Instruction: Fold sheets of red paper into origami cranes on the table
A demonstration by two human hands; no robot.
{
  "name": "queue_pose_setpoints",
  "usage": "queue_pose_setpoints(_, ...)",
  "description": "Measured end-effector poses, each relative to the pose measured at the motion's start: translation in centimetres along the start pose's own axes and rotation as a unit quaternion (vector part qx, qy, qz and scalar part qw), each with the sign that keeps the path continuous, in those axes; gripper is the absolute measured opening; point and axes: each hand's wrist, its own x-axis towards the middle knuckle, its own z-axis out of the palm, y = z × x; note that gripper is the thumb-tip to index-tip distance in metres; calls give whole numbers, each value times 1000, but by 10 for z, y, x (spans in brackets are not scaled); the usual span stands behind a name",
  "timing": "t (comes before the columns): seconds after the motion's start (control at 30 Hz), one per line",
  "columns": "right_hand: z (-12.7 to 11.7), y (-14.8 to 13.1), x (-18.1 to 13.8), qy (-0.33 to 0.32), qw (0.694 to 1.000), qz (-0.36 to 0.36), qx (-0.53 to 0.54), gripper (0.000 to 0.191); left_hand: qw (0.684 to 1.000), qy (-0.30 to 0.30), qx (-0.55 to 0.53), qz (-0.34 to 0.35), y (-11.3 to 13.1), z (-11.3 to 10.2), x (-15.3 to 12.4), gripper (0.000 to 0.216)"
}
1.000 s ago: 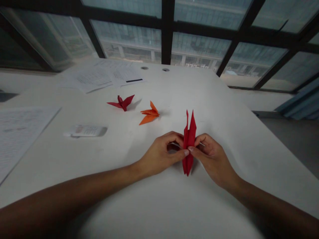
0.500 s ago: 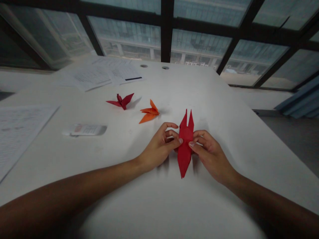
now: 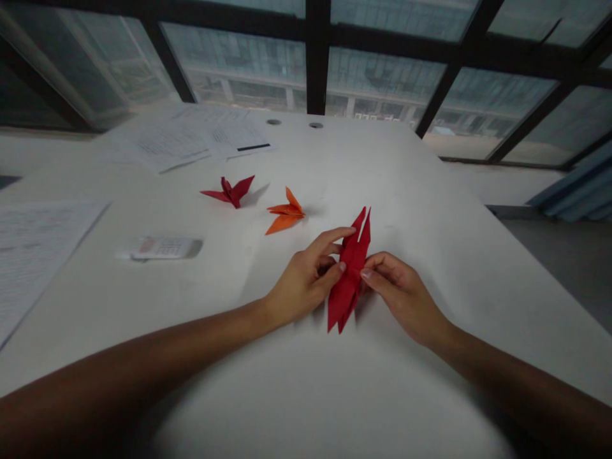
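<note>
The far side, at 12 o'clock, is filled by a dark-framed window. Below it is spread the white bench, with a blue curtain seen at 2 o'clock. Overlapping printed sheets are laid at 10 o'clock; another printed sheet is cut off by the view's border at 9 o'clock.

The red folded paper is held between the left hand and the right hand, tilted from 1 toward 7 o'clock. Its left edge is held by the left fingers, the index being stretched toward the upper points; its right edge is pinched narrowly by the right fingers. Whether the bench is touched by it cannot be told.

From it, a dark red folded bird and, nearer, an orange folded paper are placed at 10 o'clock, a white printed block at 9.
</note>
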Motion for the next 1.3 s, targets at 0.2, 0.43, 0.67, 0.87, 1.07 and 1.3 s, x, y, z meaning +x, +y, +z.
queue_pose_setpoints(0.2, 0, 4, 0, 6, 1000, 7, 18, 21, 993, -18, 110, 43, 2, 2, -4, 65)
queue_pose_setpoints(0.43, -1, 3, 0, 31, 997, -30, 61, 23, 982, -19, 147, 114, 5, -2, -3, 27)
queue_pose_setpoints(0.67, -8, 10, 1, 45, 995, -71, -48, 18, 995, -35, 66, 69, -6, -2, -1, 47)
queue_pose_setpoints(0.87, -8, 15, -4, 19, 992, -90, -81, 24, 999, 22, 34, 20, 0, -1, 2, 12)
queue_pose_setpoints(1.07, -1, 12, -3, 39, 993, -95, -65, 12, 998, 57, -7, -2, 0, 8, -1, 29)
queue_pose_setpoints(1.3, 6, 9, 1, 41, 996, -76, 28, 31, 999, 33, 3, 7, -1, 8, -1, 56)
